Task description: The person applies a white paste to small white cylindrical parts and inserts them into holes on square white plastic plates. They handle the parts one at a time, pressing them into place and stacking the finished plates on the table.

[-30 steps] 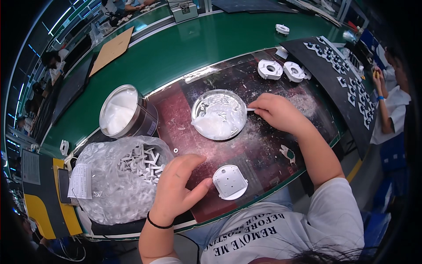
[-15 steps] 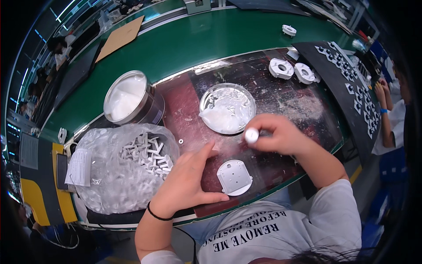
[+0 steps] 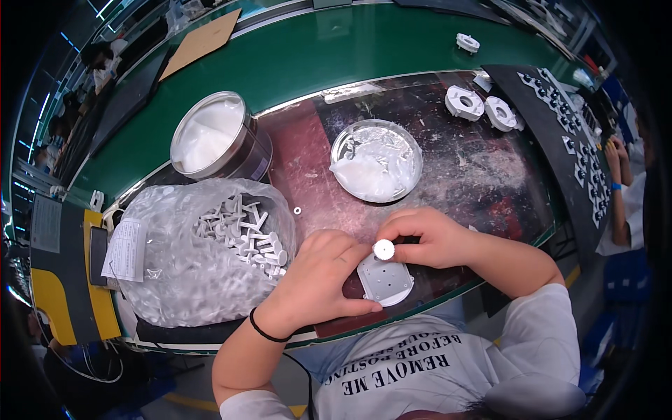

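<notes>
My right hand [image 3: 428,238] pinches a white round-headed plastic pin [image 3: 383,250], head facing up, over the far edge of a grey-white plate [image 3: 386,280] with small holes. That plate lies on the worn mat close to my body. My left hand [image 3: 323,273] grips the plate's left side, thumb at its near corner and fingers at its far corner, close to the pin. Whether the pin's stem sits in a hole is hidden. Beyond my hands is a round metal dish [image 3: 416,150] holding white grease [image 3: 367,175].
To the left, a clear plastic bag [image 3: 175,294] holds several similar white pins [image 3: 241,224]. Behind it stands a tin [image 3: 255,150] of white grease. A small white ring [image 3: 297,210] lies on the mat. White housings [image 3: 464,103] sit far right, beside a black board [image 3: 539,119] of small parts.
My right hand has brought the pin from beside the dish, nearer and left, to the plate's far edge. My left hand has moved slightly right and now grips the plate.
</notes>
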`<state>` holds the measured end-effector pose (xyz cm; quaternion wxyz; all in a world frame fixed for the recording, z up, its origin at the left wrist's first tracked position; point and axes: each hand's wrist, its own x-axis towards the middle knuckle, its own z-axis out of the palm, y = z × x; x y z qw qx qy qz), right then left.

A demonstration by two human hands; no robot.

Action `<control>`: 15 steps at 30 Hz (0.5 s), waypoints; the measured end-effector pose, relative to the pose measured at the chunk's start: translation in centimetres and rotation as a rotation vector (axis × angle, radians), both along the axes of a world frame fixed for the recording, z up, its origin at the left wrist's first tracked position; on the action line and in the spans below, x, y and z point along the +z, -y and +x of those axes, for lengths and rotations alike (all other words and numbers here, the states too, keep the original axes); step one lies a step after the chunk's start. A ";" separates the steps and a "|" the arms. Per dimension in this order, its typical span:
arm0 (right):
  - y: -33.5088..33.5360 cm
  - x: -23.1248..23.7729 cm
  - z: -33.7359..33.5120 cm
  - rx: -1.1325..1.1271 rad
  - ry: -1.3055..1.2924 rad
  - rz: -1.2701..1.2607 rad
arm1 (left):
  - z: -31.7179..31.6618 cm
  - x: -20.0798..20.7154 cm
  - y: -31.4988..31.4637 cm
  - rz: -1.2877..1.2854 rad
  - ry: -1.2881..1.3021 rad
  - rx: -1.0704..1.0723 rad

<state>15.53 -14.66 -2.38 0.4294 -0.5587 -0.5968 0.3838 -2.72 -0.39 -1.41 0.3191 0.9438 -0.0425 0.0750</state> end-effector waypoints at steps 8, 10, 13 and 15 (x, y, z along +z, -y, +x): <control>0.0 0.3 0.0 0.034 0.035 0.014 | 0.0 -0.2 0.1 -0.013 0.039 -0.001; 0.0 0.2 0.1 0.046 0.058 0.036 | 0.0 -0.2 0.1 -0.015 0.039 -0.002; -0.1 0.2 0.2 0.064 0.125 0.122 | 0.1 -0.1 0.1 -0.010 0.035 -0.007; -0.2 0.2 0.8 0.101 0.224 0.217 | 0.2 0.0 0.2 -0.007 0.035 -0.016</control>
